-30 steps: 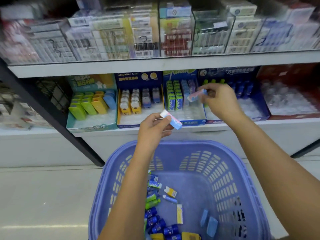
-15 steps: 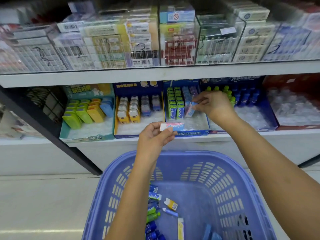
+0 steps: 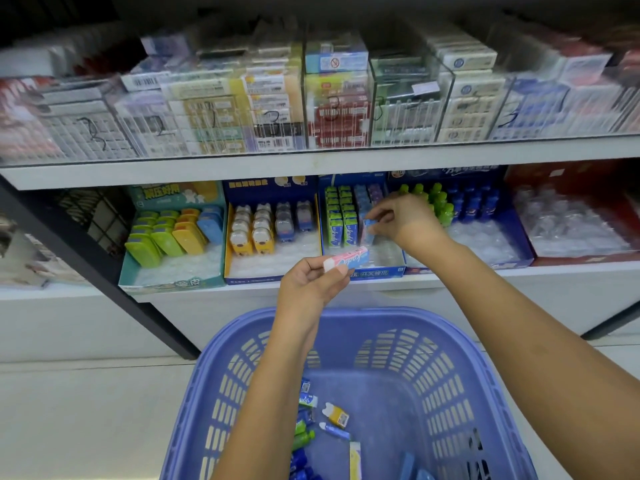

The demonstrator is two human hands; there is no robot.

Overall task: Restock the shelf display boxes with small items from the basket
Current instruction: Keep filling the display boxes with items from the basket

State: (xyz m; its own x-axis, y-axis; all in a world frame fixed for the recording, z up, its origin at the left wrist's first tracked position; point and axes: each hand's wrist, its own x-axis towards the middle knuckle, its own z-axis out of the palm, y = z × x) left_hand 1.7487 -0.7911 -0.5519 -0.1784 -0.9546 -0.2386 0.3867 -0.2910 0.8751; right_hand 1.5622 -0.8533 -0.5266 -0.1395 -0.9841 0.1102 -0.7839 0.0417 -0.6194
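Shelf behind, each hand, left and right, pinches one eraser.

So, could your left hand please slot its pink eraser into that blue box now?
Probably yes: the left hand holds the pink eraser just before the blue box, though the right hand is busy inside it.

White shelf carries row of display boxes.

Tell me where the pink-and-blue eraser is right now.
The pink-and-blue eraser is pinched in the left hand, centre of the head view, above the purple basket and just before the blue display box.
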